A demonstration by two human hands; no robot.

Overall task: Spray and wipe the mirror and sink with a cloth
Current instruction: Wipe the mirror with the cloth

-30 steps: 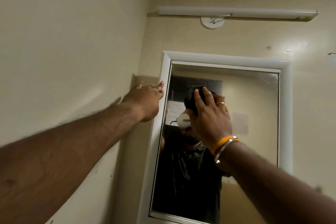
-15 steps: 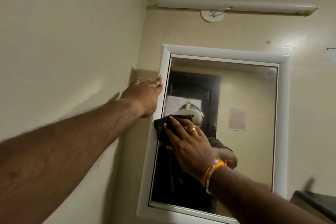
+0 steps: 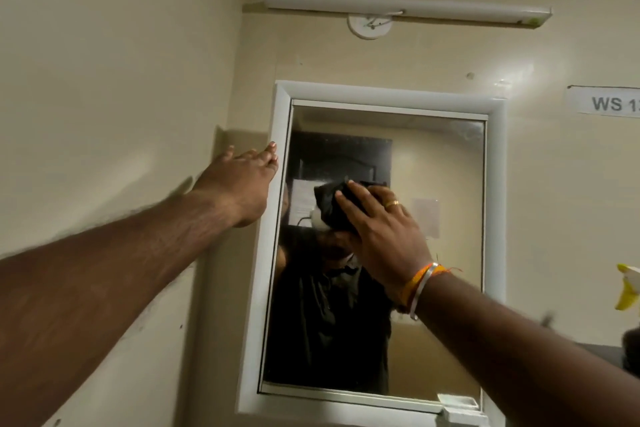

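Observation:
A white-framed mirror hangs on the cream wall ahead. My right hand presses a bunched black cloth flat against the glass in its upper middle, fingers spread over the cloth. My left hand rests against the outer left edge of the mirror frame, fingers extended and holding nothing. The glass near the top right corner looks hazy. The sink is out of view.
A tube light is mounted above the mirror. A white label reading "WS 1" is on the wall at right. A yellow and white spray nozzle shows at the right edge. A side wall stands close on the left.
My right hand with the cloth went down and left across the glass, then came back up and right to the upper middle. My left hand stayed on the frame's left edge.

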